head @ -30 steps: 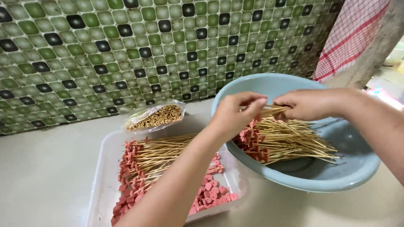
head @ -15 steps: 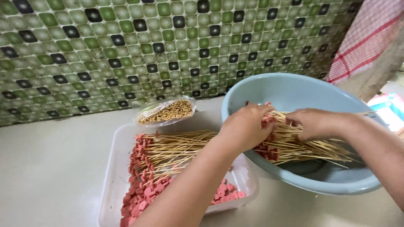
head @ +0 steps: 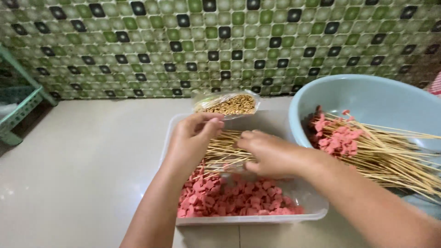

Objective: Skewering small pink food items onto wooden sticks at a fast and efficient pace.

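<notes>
Both hands over clear plastic tray [head: 307, 212], centre frame. Left hand [head: 193, 138] half-curled, fingertips on thin bamboo skewers [head: 225, 154]; grip unclear. Right hand [head: 268, 154] loosely curved, palm down on the same sticks; can't tell if it grips any. Pink meat cubes [head: 239, 200], matte, chunky, heaped at tray's near end. Smooth pale-blue bowl [head: 367, 94] at right w/ loaded skewers [head: 367, 151]. Small tub of tan grains [head: 229, 104] behind the tray.

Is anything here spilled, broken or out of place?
Nothing stands out. The pink meat pieces stay inside the clear tray, the finished skewers lie in the blue basin, and both hands, left hand and right hand, are over the bare sticks. No spills show on the counter.
</notes>
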